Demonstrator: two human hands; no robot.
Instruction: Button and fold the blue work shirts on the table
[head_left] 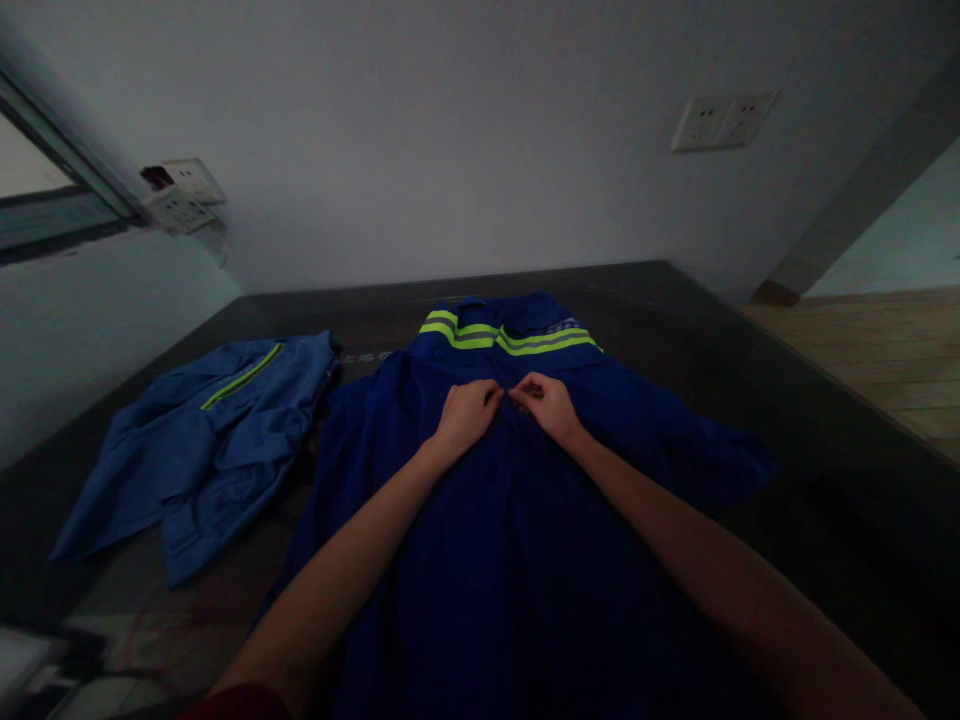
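Observation:
A bright blue work garment (465,500), a jacket or coverall, lies spread front up on the dark table (630,290). Its collar points away from me, and a yellow-green and grey reflective band (476,337) crosses the chest. Below the band, my left hand (469,412) is closed in a pinch at the front opening. Just to its right, my right hand (550,405) pinches the other side of the same opening. The fingertips are close together; whether a button or zip sits between them is too dark to make out. The garment's lower end runs out of view.
Left of the garment lies a lighter blue piece of clothing (217,440) with a yellow-green strip. A wall with sockets (724,120) rises behind the table. A pale object with a cable (37,660) shows blurred at bottom left. Wooden floor (892,350) lies beyond the right edge.

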